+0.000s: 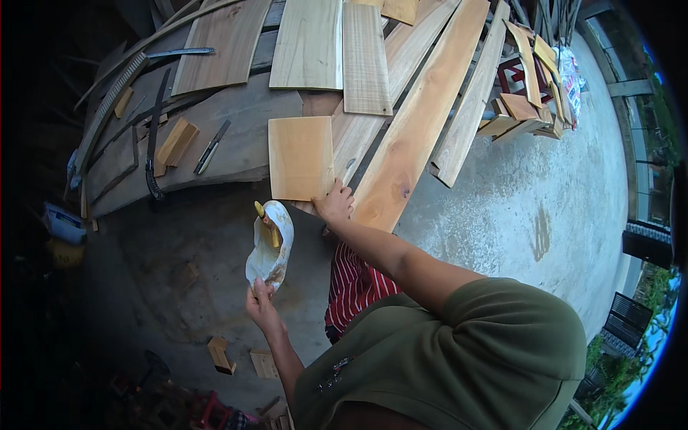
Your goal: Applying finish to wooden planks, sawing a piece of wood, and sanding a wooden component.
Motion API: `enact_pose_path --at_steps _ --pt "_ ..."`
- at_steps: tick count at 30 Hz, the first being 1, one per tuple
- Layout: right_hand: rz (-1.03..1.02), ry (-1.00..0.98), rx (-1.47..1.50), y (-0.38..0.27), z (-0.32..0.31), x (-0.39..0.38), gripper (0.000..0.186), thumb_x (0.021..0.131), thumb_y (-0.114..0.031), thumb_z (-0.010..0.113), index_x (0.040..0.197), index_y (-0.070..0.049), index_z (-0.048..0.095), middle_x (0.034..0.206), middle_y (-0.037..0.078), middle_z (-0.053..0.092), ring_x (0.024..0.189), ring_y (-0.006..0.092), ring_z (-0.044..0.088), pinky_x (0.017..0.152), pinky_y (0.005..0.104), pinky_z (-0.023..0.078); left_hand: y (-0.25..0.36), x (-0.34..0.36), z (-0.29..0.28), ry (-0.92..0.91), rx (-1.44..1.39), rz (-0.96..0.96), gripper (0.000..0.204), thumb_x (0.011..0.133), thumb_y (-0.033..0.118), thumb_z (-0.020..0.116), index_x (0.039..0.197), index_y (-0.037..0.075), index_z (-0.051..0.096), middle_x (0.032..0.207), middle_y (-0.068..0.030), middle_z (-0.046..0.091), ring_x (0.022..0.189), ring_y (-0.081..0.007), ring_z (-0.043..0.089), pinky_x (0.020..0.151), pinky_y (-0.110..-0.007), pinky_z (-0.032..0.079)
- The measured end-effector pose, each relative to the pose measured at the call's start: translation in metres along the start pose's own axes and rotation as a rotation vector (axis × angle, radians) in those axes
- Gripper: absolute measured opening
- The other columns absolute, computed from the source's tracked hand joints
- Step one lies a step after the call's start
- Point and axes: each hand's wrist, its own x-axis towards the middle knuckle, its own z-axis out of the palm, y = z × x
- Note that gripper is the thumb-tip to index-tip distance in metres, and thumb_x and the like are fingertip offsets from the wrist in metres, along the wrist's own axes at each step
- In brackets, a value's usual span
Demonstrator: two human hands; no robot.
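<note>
In my left hand (261, 301), low in the middle, is a white, cut-open plastic container (278, 258) with a stick with a yellow tip (259, 209) and yellowish material inside. My right hand (334, 204) grips the lower right corner of a small square light board (299, 154), its fingers curled at the corner. This board lies at the front of the wooden work surface (236, 158). Beside my right hand lie a long orange plank (416, 129) and a pale plank (365, 107) under it.
Several boards (301, 43) cover the surface. A dark curved strip (154, 172), pen-like tools (211, 147) and wood blocks (175, 143) lie at left. Wood pieces are piled (519, 107) at upper right. Offcuts (218, 355) lie on the concrete floor (516, 222).
</note>
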Motion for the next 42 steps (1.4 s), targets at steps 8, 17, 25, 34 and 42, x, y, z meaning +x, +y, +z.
enact_pose_path --at_steps 8,17,25,34,42 --pt "0.178 0.069 0.109 -0.005 0.042 -0.04 0.08 0.079 -0.036 0.076 0.145 -0.023 0.034 0.132 0.011 0.042 0.125 0.0354 0.039 0.102 0.0512 0.034 -0.007 0.01 -0.037 -0.075 0.041 0.051 0.028 0.1 0.03 0.058 0.084 0.007 0.057 0.079 0.0014 0.055 0.076 -0.0068 0.051 0.077 -0.026 0.044" --pt "0.173 -0.177 0.055 -0.008 0.032 -0.051 0.067 0.081 -0.037 0.072 0.14 -0.023 0.044 0.136 0.009 0.039 0.13 0.0331 0.034 0.104 0.0532 0.029 -0.007 0.026 -0.065 0.018 0.014 -0.006 0.027 0.099 0.032 0.059 0.093 0.006 0.061 0.08 0.0008 0.056 0.077 -0.008 0.053 0.077 -0.028 0.047" --pt "-0.629 0.138 -0.154 -0.101 -0.029 0.127 0.092 0.073 -0.044 0.079 0.146 -0.009 0.034 0.143 0.019 0.042 0.133 0.0394 0.037 0.106 0.0573 0.027 -0.002 0.026 -0.08 0.048 0.009 0.001 0.029 0.1 0.029 0.057 0.096 0.0 0.06 0.082 -0.0013 0.056 0.079 -0.0089 0.052 0.079 -0.026 0.044" --pt "-0.481 -0.555 0.118 -0.141 -0.079 0.148 0.052 0.074 -0.037 0.084 0.108 -0.001 0.07 0.102 0.011 0.071 0.094 0.0222 0.067 0.081 0.0398 0.053 0.0 0.024 -0.07 0.07 0.044 -0.024 0.029 0.1 0.029 0.057 0.088 0.003 0.058 0.078 -0.0003 0.054 0.076 -0.0092 0.051 0.077 -0.028 0.046" --pt "-0.112 -0.611 1.122 0.052 -0.168 0.081 0.043 0.086 -0.023 0.075 0.122 -0.003 0.061 0.113 0.011 0.067 0.101 0.0227 0.067 0.088 0.0354 0.055 0.031 0.053 -0.021 -0.273 0.03 0.083 0.028 0.1 0.028 0.057 0.09 0.002 0.059 0.079 0.0002 0.057 0.076 -0.0085 0.055 0.077 -0.026 0.047"
